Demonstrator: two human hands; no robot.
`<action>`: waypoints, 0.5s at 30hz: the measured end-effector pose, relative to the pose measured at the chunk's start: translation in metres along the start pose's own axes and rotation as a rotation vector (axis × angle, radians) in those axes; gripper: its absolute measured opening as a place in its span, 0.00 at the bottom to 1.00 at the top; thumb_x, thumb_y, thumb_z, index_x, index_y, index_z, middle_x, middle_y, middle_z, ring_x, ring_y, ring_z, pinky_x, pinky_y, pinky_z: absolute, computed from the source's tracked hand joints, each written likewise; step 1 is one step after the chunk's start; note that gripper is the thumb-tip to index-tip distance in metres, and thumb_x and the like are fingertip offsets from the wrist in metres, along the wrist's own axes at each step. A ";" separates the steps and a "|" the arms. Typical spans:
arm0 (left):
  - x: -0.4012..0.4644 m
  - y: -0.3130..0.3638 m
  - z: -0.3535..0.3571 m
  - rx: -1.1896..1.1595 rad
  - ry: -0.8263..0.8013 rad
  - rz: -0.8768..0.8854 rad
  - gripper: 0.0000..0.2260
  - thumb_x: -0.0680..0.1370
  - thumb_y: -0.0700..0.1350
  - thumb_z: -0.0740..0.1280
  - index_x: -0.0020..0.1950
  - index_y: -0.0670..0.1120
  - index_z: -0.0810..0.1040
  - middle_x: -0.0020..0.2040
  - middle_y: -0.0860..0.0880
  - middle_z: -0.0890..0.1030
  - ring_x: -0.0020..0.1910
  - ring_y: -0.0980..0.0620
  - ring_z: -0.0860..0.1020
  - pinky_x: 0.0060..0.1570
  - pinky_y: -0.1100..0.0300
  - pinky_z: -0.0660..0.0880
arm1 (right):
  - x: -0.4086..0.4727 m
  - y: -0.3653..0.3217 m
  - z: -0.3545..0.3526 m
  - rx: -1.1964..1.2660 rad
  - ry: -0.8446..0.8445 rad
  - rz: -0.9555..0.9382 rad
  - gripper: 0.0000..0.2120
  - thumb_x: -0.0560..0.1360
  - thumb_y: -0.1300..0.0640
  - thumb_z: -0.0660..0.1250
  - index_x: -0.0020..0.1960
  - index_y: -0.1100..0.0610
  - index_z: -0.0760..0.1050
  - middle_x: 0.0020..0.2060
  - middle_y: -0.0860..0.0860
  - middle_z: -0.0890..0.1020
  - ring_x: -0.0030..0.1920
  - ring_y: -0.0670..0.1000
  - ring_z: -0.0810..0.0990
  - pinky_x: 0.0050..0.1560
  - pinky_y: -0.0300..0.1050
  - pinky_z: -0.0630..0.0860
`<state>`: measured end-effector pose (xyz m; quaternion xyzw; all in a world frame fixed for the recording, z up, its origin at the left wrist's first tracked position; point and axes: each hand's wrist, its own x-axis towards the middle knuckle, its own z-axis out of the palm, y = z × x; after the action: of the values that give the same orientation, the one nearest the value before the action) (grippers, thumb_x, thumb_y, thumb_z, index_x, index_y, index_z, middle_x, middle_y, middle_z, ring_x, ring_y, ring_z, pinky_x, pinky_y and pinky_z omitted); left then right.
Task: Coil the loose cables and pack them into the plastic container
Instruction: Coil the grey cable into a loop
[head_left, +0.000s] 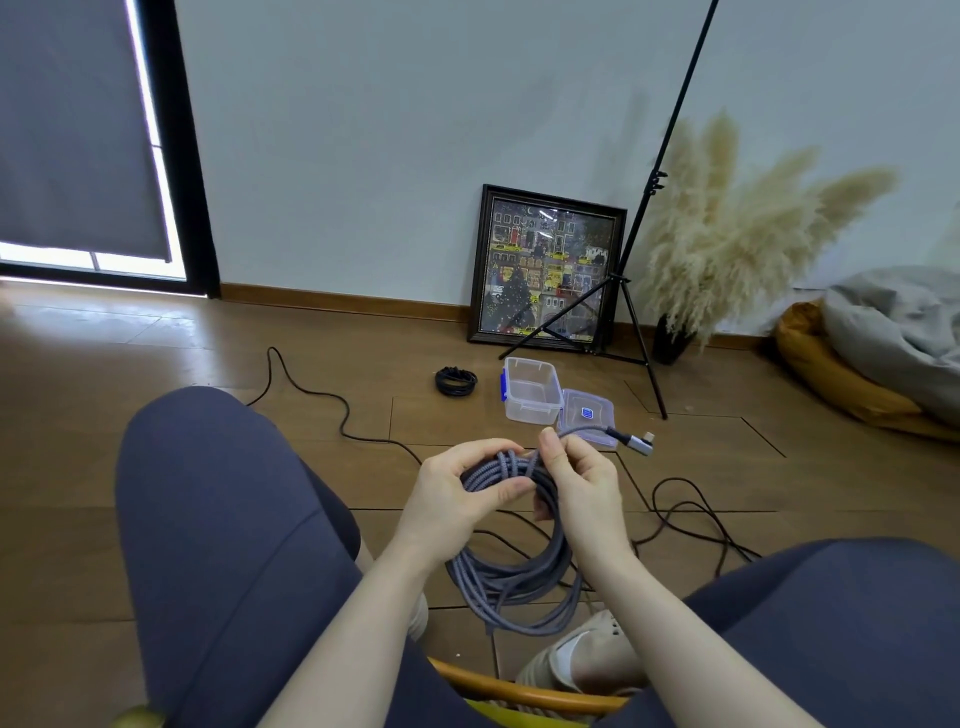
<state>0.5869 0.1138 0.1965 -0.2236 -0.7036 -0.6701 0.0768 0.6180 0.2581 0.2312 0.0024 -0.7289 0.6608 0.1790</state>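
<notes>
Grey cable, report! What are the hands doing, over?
Left hand grips grey cable coil; right hand pinches its plug end. Container open, empty, lid beside it. Loose black cable still on floor.

Wood floor (156, 364), pale wall (389, 130), blind-covered window (78, 130) far left; framed picture (545, 265), tripod (639, 291), pampas grass (737, 223) against wall.

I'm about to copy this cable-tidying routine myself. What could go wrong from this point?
1. The grey cable coil is gripped only at its top by the left hand; the hanging loops may slip apart while the right hand wraps the connector end.
2. The coil looks wide beside the plastic container, so it may not fit.
3. The loose black cable by the feet could snag.
</notes>
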 end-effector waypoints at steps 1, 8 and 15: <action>0.000 0.001 0.000 0.005 0.001 0.002 0.15 0.70 0.52 0.77 0.55 0.55 0.84 0.51 0.57 0.84 0.52 0.56 0.82 0.54 0.60 0.78 | 0.001 -0.001 0.000 0.005 0.001 0.026 0.19 0.81 0.51 0.61 0.37 0.63 0.73 0.27 0.54 0.74 0.26 0.50 0.73 0.25 0.41 0.72; -0.003 0.003 0.002 0.089 -0.008 0.061 0.15 0.71 0.48 0.78 0.57 0.53 0.83 0.50 0.58 0.83 0.51 0.59 0.81 0.52 0.64 0.77 | 0.008 -0.008 -0.003 0.068 0.023 0.281 0.20 0.79 0.47 0.65 0.40 0.63 0.79 0.32 0.60 0.82 0.27 0.54 0.79 0.27 0.43 0.76; -0.004 0.004 0.002 0.030 0.001 0.032 0.15 0.70 0.50 0.77 0.56 0.56 0.82 0.50 0.56 0.84 0.50 0.57 0.83 0.51 0.63 0.79 | 0.008 -0.012 -0.002 0.099 0.093 0.241 0.13 0.73 0.50 0.74 0.50 0.58 0.77 0.38 0.57 0.85 0.31 0.52 0.83 0.27 0.42 0.77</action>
<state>0.5924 0.1154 0.1988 -0.2335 -0.7097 -0.6584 0.0911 0.6139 0.2604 0.2449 -0.1070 -0.6813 0.7121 0.1317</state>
